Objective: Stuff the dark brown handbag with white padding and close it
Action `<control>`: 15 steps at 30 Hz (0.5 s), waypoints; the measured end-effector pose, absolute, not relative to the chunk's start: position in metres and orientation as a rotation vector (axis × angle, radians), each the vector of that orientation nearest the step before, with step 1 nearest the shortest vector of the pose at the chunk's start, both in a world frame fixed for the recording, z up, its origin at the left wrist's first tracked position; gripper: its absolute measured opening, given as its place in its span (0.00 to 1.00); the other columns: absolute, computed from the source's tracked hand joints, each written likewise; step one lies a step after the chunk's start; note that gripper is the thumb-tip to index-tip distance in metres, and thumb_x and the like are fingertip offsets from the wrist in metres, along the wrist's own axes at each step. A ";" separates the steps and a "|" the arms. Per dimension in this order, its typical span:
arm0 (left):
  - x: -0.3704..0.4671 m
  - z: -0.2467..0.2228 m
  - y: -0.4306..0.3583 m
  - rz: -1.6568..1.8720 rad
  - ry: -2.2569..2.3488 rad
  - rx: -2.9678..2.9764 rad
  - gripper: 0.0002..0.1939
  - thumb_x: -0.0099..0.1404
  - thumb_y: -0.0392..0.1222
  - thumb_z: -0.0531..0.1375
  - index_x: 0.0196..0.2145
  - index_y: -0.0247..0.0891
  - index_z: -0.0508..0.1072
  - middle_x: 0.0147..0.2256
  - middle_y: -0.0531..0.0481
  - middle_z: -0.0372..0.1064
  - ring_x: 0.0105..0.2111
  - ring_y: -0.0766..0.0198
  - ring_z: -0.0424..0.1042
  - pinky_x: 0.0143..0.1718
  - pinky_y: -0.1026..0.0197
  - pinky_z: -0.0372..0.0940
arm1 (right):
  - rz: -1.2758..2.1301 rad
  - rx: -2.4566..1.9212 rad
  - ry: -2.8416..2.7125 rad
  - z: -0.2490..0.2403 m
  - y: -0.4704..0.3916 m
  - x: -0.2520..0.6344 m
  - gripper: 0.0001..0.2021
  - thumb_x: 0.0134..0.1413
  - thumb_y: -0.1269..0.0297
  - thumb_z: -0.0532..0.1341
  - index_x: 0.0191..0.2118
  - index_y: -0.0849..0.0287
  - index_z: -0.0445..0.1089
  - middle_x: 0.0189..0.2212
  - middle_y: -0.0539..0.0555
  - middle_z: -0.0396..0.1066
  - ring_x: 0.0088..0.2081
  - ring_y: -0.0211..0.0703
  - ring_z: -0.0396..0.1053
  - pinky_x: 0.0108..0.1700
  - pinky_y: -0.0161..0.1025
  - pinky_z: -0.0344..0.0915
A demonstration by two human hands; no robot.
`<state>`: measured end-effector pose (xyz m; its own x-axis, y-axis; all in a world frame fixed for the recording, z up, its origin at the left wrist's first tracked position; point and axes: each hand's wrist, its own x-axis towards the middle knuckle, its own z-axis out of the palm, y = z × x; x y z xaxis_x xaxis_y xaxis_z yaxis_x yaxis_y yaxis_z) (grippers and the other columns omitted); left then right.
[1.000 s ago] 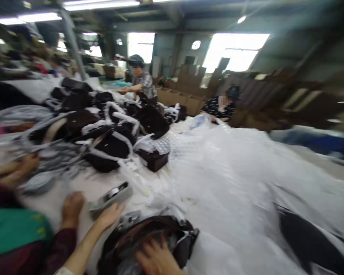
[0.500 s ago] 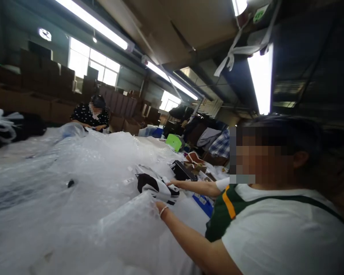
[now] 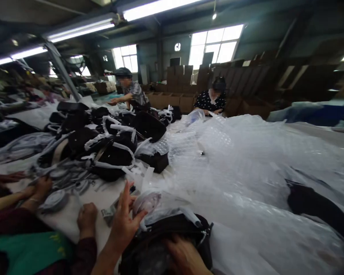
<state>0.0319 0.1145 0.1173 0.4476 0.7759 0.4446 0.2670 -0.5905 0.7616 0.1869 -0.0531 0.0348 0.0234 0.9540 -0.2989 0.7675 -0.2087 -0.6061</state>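
In front of me at the bottom lies a black bag (image 3: 176, 225), its mouth open towards me. White wrapping covers its handle (image 3: 190, 215). My right hand (image 3: 186, 254) reaches into the bag, its fingertips hidden in the dark interior. At the bag's left side my left hand (image 3: 124, 221) is raised with fingers and thumb spread. Just beyond its thumb is a clear plastic bundle (image 3: 151, 202) with something pale inside; any contact with it I cannot make out.
A co-worker's hand (image 3: 87, 219) is close on my left, near grey wrapped coils (image 3: 55, 200). Black bags with white-wrapped straps (image 3: 114, 156) are heaped beyond. Bubble wrap (image 3: 246, 164) spreads across the right, with a black piece (image 3: 318, 206) on it. Two people sit across the table.
My view has swung left, away from the co-worker in the white shirt and green apron. Both my hands and the open black bag are now in sight.
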 end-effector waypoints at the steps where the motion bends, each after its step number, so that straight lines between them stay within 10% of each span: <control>1: 0.032 0.115 0.109 1.098 0.857 2.143 0.46 0.63 0.42 0.65 0.70 0.53 0.44 0.63 0.39 0.61 0.43 0.64 0.77 0.43 0.61 0.76 | 1.000 -2.023 -1.753 0.040 -0.056 0.190 0.34 0.45 0.73 0.65 0.61 0.44 0.66 0.64 0.59 0.63 0.63 0.62 0.63 0.64 0.55 0.61; 11: 0.022 0.117 0.064 1.101 0.474 2.405 0.36 0.68 0.41 0.60 0.69 0.49 0.51 0.52 0.45 0.77 0.45 0.62 0.79 0.48 0.64 0.74 | 0.981 -1.998 -1.719 0.052 -0.058 0.197 0.26 0.52 0.68 0.61 0.58 0.43 0.68 0.63 0.57 0.64 0.62 0.59 0.62 0.64 0.52 0.60; 15: 0.025 0.101 0.070 1.011 0.583 2.321 0.40 0.66 0.39 0.61 0.70 0.55 0.46 0.68 0.41 0.57 0.46 0.62 0.78 0.46 0.62 0.76 | 0.971 -2.060 -1.685 0.055 -0.060 0.197 0.25 0.52 0.68 0.59 0.56 0.44 0.70 0.61 0.58 0.65 0.60 0.61 0.65 0.62 0.52 0.63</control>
